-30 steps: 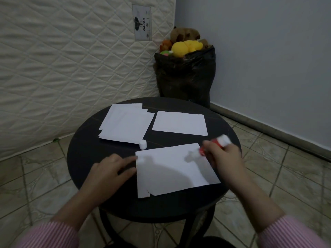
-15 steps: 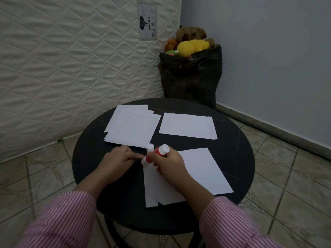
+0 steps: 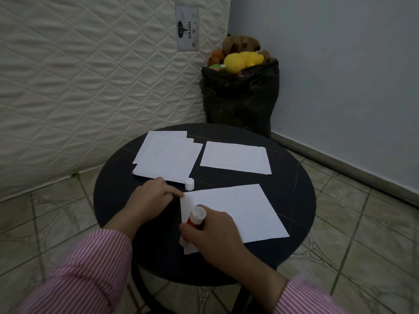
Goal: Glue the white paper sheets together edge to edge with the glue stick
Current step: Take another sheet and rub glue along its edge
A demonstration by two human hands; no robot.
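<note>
**Glue going down the near sheet's left edge**

Right hand (image 3: pixel 213 232) closed around glue stick (image 3: pixel 195 219), tilted, white base up, tip down on left edge of near sheet (image 3: pixel 235 211). Tip itself hidden behind the fingers. Left hand (image 3: pixel 150 198) loosely curled, holds nothing; fingertips (image 3: pixel 179 195) press sheet's upper left corner flat.

To do it well, my read: keep stroke narrow and parallel to the edge, light even pressure, left hand pinning so paper doesn't drag or buckle. Run glue right to the near corner; avoid smearing the table.

Cap (image 3: pixel 189 184) stands loose just beyond the pinned corner, between near sheet and stack (image 3: pixel 167 157) at far left. Single sheet (image 3: pixel 235 157) lies far right, apart from the rest.

Surface: round black table (image 3: pixel 292 191), small, dark, matte. Beyond it, tiled floor (image 3: pixel 362 223), quilted mattress (image 3: pixel 90 75) leaning upright at left, black bag (image 3: pixel 240 103) of soft toys in the corner, plain wall (image 3: pixel 340 64) at right. Light dim.
</note>
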